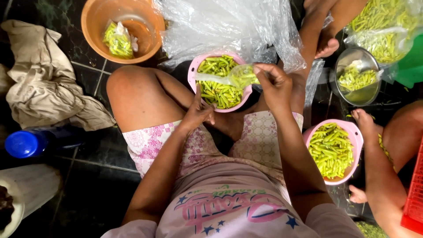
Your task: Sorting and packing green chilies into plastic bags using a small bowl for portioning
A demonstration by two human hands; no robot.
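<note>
Plastic bag (240, 76), half filled with beans, was pinched by the right hand (274, 86); left hand (198, 112) spread, pink bowl (192, 75) below still full.

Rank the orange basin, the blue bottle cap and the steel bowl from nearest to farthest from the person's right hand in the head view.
From the right hand:
1. Steel bowl, off to its right.
2. Orange basin, upper left, past the knee.
3. Blue bottle cap, far left on the floor.
</note>
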